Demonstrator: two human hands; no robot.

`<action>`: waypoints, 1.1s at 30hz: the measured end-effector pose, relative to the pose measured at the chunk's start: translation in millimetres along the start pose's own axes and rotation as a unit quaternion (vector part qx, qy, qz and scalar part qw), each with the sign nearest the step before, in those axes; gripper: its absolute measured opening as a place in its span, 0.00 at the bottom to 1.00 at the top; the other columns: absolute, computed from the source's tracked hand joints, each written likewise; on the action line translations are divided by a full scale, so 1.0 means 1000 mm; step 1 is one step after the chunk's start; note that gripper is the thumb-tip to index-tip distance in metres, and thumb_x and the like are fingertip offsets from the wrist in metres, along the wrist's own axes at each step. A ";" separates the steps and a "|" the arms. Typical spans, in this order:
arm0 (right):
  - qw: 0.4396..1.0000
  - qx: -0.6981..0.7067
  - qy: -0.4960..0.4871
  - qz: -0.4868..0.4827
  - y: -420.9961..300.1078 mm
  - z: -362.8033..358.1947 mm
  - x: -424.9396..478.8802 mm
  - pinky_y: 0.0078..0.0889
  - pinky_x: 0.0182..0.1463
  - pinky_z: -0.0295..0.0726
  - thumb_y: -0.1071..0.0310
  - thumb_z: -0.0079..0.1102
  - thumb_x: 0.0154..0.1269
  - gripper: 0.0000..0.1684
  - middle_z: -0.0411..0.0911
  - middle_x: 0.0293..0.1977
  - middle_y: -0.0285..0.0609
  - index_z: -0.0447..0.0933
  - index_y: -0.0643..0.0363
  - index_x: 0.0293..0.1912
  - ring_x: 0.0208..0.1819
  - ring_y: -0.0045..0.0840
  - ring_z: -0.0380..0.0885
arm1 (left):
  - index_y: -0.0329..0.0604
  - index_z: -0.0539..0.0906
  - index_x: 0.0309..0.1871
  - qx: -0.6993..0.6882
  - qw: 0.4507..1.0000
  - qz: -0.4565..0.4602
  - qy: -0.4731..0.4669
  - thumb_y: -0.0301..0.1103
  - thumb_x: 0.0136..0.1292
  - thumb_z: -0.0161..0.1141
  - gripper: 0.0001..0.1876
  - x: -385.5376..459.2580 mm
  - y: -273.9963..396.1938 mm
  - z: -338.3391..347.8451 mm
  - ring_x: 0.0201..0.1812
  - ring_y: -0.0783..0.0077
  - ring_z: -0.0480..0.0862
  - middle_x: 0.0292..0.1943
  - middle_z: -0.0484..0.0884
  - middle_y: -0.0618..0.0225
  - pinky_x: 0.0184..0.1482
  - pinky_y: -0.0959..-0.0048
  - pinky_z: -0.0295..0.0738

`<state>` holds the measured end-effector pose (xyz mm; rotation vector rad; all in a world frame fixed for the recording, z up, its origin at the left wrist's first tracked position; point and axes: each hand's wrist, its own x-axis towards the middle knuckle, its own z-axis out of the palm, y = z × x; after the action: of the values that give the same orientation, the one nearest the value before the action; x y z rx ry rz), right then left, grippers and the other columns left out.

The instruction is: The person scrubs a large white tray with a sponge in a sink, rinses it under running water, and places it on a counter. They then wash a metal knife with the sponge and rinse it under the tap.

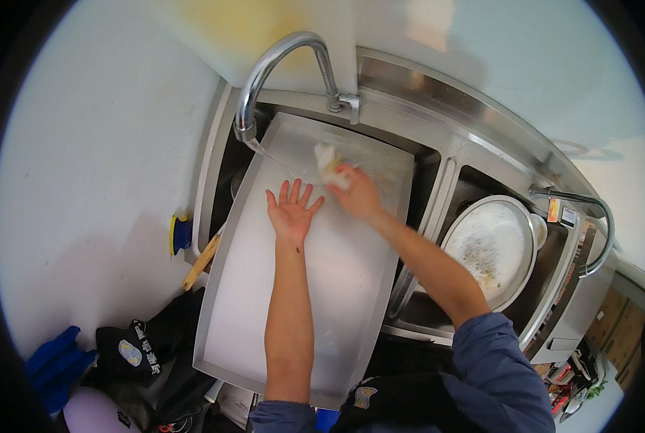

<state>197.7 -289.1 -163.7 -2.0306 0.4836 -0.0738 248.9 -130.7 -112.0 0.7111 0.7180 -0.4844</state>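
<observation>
A large rectangular metal tray lies across the left sink basin. Over its upper half my left hand is palm up, fingers spread, holding nothing. My right hand, slightly blurred, grips a whitish cloth over the upper part of the tray. From the curved chrome faucet at the upper left, a stream of water runs down towards the tray near my fingers. Whether the cloth touches the tray surface is hard to tell.
In the right basin a round metal bowl holds foamy water. A wooden handle sticks out left of the tray, near a blue and yellow sponge at the wall. A second faucet rises at the right. Dark cloths hang at the lower left.
</observation>
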 end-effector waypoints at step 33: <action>0.986 0.053 -0.049 0.154 0.011 0.006 0.005 0.38 0.50 0.79 0.45 0.60 0.63 0.32 0.73 0.56 0.52 0.76 0.59 0.56 0.51 0.36 0.78 | 0.34 0.67 0.62 0.169 0.984 0.024 0.042 0.51 0.71 0.51 0.29 -0.006 -0.028 0.011 0.58 0.59 0.77 0.58 0.74 0.58 0.62 0.60 0.72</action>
<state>200.2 -290.5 -177.1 -1.8262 0.7093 0.1834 231.9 -156.7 -113.1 1.0698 0.7040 -0.5401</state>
